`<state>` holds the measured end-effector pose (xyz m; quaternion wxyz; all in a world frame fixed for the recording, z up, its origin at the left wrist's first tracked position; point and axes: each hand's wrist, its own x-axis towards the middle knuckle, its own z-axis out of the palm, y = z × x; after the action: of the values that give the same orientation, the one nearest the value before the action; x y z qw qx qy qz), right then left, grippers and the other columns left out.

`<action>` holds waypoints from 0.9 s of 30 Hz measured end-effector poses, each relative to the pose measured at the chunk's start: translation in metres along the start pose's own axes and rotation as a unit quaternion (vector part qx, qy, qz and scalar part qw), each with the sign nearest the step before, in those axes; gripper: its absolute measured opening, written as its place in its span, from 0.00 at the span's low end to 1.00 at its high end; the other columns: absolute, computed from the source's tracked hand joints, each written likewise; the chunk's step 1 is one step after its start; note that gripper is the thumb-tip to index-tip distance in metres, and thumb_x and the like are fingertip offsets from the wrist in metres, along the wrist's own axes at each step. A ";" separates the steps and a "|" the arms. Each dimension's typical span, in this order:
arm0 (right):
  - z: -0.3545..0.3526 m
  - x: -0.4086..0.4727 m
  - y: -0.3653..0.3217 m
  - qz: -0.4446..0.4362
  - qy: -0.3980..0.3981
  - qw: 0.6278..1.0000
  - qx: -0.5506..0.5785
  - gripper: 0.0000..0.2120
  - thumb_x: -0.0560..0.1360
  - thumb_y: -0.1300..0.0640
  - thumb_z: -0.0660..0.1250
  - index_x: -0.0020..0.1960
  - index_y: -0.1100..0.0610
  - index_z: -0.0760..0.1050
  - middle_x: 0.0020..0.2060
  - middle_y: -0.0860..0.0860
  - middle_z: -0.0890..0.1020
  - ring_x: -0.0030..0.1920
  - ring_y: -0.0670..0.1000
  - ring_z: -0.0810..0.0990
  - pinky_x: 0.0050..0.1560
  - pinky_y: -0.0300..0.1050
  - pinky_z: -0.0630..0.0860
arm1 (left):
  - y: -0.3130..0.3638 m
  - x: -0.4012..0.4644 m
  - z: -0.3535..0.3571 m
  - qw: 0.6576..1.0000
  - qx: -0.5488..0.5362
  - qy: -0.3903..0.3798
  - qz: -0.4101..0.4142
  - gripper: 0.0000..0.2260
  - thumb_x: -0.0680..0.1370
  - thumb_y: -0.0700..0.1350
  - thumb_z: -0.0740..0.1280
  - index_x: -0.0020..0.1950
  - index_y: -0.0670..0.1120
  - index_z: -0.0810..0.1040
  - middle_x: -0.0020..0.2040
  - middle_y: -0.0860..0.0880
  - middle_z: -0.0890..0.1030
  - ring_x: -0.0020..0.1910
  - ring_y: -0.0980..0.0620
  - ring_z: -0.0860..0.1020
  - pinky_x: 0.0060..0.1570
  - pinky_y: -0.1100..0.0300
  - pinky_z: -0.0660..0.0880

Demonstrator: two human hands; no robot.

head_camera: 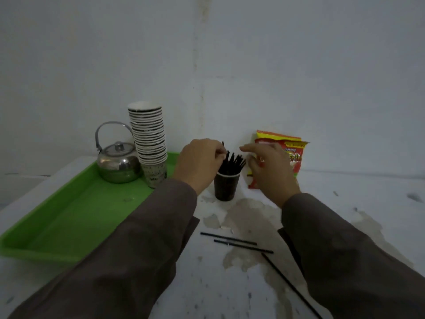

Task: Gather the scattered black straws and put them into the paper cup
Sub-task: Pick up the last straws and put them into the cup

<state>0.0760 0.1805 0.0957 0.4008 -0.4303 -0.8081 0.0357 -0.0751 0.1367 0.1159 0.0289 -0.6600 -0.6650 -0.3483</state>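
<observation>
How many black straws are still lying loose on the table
3: two straws lie side by side below the paper cup, a third runs diagonally beside the right sleeve, which may hide more.

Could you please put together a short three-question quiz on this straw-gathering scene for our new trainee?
1. True or false: the green tray holds the kettle and the stack of paper cups.
2. How many black straws lie loose on the table, as far as the view shows?
3. Which hand pinches a straw above the paper cup? A) the left hand B) the right hand C) neither

Key
1. True.
2. Three: two side by side, one slanting toward the right sleeve.
3. A. The right hand hovers open beside the bundle, in front of the snack packet.
</observation>
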 end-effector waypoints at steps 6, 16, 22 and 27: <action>-0.036 -0.090 0.010 0.082 -0.083 0.992 0.039 0.06 0.74 0.59 0.65 0.48 0.53 0.80 0.39 0.44 0.76 0.36 0.40 0.72 0.37 0.26 0.67 | 0.006 -0.097 0.035 0.997 -0.062 -0.036 0.040 0.07 0.75 0.43 0.65 0.50 0.50 0.81 0.45 0.51 0.82 0.41 0.56 0.72 0.44 0.64 0.66; -0.024 -0.162 0.007 0.115 -0.218 0.960 -0.134 0.12 0.76 0.51 0.60 0.53 0.54 0.77 0.49 0.52 0.77 0.48 0.51 0.74 0.48 0.42 0.71 | -0.006 -0.129 0.080 0.988 0.015 -0.103 0.118 0.10 0.74 0.51 0.61 0.49 0.53 0.81 0.45 0.54 0.82 0.47 0.51 0.75 0.47 0.61 0.61; -0.013 -0.163 0.004 0.052 -0.211 0.952 -0.215 0.04 0.73 0.60 0.64 0.41 0.57 0.77 0.39 0.53 0.78 0.41 0.55 0.77 0.39 0.44 0.66 | -0.003 -0.132 0.083 0.983 0.027 -0.112 0.142 0.08 0.76 0.49 0.63 0.51 0.52 0.81 0.49 0.52 0.81 0.52 0.50 0.73 0.50 0.59 0.60; -0.011 -0.164 0.007 0.068 -0.185 0.963 -0.187 0.07 0.74 0.59 0.61 0.41 0.60 0.75 0.38 0.56 0.78 0.36 0.56 0.73 0.38 0.45 0.64 | -0.002 -0.131 0.086 0.986 0.012 -0.104 0.128 0.06 0.76 0.46 0.63 0.47 0.49 0.79 0.49 0.51 0.79 0.53 0.51 0.72 0.52 0.59 0.59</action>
<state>0.1387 0.0635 -0.0012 0.1540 -0.5373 -0.8292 -0.0097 -0.0240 0.0672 -0.0152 0.0116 -0.7717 -0.5789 -0.2630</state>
